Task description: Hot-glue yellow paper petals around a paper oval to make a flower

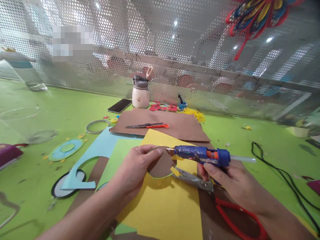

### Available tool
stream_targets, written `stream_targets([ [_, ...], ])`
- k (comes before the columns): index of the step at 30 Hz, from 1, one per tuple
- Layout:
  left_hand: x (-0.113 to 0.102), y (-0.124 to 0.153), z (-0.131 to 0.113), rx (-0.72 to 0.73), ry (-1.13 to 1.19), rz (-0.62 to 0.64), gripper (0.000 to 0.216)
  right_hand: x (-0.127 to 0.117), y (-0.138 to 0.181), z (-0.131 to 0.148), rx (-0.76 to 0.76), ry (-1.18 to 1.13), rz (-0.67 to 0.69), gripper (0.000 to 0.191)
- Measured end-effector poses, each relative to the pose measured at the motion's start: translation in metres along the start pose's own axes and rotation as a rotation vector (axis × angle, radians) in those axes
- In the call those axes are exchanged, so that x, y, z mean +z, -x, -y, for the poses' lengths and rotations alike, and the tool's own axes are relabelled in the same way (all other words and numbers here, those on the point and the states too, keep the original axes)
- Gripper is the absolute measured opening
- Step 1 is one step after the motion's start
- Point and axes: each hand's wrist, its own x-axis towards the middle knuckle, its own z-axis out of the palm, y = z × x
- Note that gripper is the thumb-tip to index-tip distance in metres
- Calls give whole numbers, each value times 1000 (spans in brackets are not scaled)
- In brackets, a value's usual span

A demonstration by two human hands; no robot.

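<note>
The right hand (235,181) grips a blue glue gun (202,155) by its handle, held level with the nozzle pointing left and a glue stick protruding from the rear. The left hand (136,170) lies on a yellow sheet (165,203), fingers (152,152) curled loosely over the rim of a thin ring (160,148) at the upper edge of a round hole cut in that sheet; brown paper shows through the hole. The nozzle tip sits just beside the ring, near the left fingertips.

Judged step: glue is being applied at the ring's edge, the left hand steadying the work. The next move would call for a steady nozzle along the rim and fingertips kept off the hot tip.

Scissors with red handles (237,213) lie on the yellow sheet beneath the gun, blades pointing left. A second pair of scissors (147,126) rests on the brown sheet (175,126) further back, near a small jar (140,95) and a phone (120,105).

Limits of view: whether glue is issuing cannot be told. The trigger finger is hidden behind the gun body. The ring's lower arc is indistinct against the hole. The black cord (287,176) runs out of frame at right. Items at the left edge of the green surface (45,110) are cut off and unidentifiable.
</note>
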Motion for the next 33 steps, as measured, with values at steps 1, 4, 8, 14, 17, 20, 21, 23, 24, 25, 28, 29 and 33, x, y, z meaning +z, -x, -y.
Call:
stream_targets([
  [1, 0, 0, 0, 2, 6, 5, 18, 0, 0, 0, 2, 6, -2, 32],
  [4, 1, 1, -2, -2, 27, 18, 17, -1, 0, 1, 3, 21, -6, 32],
  [8, 3, 4, -5, -41, 10, -3, 18, 0, 1, 4, 6, 55, 3, 34],
  [14, 2, 5, -4, -33, -37, -15, 20, 2, 1, 9, -13, 50, -3, 34],
  [17, 1, 4, -3, -30, -58, -25, 20, 2, 1, 9, -3, 44, -3, 35],
  [20, 1, 3, -3, -34, -51, -18, 20, 1, 1, 9, 0, 60, -3, 35],
  [21, 1, 3, -3, -35, -47, -18, 20, 0, 2, 9, -3, 65, -2, 35],
  [23, 1, 3, -3, -40, -37, -15, 20, -1, 2, 10, -10, 64, 3, 35],
  [24, 1, 3, -3, -44, -34, -13, 19, -2, 2, 10, -13, 60, 5, 34],
  [25, 1, 3, -3, -46, -33, -13, 19, -2, 2, 11, -18, 55, 8, 34],
  [28, 1, 3, -3, -45, -49, -29, 20, -1, 2, 10, -17, 52, 11, 33],
  [29, 1, 3, -3, -43, -51, -32, 20, -1, 2, 10, -12, 52, 9, 33],
  [33, 1, 4, -3, -50, -27, -21, 18, 0, 2, 7, -1, 45, -3, 35],
])
